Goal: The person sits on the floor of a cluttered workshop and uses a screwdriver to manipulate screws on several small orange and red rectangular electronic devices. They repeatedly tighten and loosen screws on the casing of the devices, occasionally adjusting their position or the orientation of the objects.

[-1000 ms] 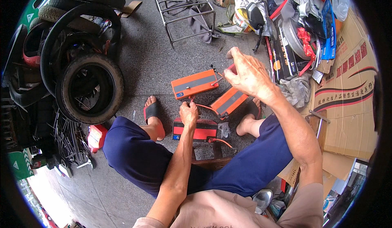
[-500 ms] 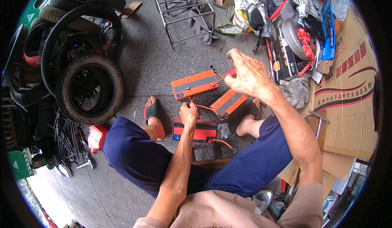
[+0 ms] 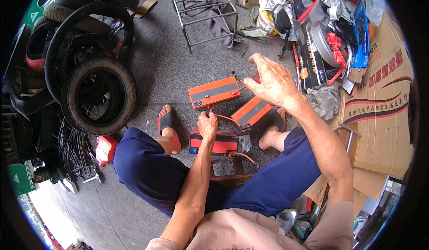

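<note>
Three battery packs lie on the ground between my feet. An orange one with a grey stripe [image 3: 214, 93] is farthest. A second orange one [image 3: 251, 112] lies slanted at its right, and a red and black one [image 3: 214, 142] is nearest me. My right hand [image 3: 275, 82] is closed around the red handle of a screwdriver [image 3: 255, 78], whose shaft points at the right end of the far battery. At that battery's near edge, the fingers of my left hand [image 3: 208, 124] pinch a red wire [image 3: 225, 117]; the fingertips are partly hidden. The wire runs to the slanted battery.
Tyres [image 3: 127, 100] pile up at the left, above thin metal rods [image 3: 78, 154] and a red container [image 3: 106, 149]. A metal rack [image 3: 205, 15] stands ahead. Clutter and a large cardboard sheet [image 3: 380, 133] fill the right side. A short orange cable [image 3: 243, 155] trails from the red battery.
The whole view has shifted very slightly. Both hands keep nearly the same places and grips, and the batteries have not visibly moved.
</note>
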Demonstrator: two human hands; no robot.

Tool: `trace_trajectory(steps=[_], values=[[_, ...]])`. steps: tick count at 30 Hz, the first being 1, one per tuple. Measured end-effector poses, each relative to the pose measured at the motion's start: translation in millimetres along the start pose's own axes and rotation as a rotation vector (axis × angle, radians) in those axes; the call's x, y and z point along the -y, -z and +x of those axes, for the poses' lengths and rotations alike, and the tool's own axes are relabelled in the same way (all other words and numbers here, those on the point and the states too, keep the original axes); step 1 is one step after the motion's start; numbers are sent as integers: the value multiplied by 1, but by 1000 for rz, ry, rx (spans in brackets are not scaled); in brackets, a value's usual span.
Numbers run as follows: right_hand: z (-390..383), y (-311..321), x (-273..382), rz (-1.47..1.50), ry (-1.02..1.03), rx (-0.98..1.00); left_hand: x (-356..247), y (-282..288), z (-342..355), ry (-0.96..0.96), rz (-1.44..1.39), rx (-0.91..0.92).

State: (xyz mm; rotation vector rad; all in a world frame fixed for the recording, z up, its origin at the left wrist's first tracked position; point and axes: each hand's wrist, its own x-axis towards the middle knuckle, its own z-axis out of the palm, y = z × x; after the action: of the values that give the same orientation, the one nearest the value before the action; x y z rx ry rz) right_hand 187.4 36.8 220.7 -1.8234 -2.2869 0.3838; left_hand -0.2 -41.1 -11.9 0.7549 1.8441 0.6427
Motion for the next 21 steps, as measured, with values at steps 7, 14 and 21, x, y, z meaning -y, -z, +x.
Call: trace_trajectory(steps=[7, 14, 21], values=[[-2, 5, 3, 26, 16, 42, 17, -7, 11, -64, 74, -52], [2, 4, 0, 25, -58, 69, 26, -11, 17, -29, 34, -29], [-7, -5, -8, 145, 151, -58, -9, 3, -11, -131, 82, -40]])
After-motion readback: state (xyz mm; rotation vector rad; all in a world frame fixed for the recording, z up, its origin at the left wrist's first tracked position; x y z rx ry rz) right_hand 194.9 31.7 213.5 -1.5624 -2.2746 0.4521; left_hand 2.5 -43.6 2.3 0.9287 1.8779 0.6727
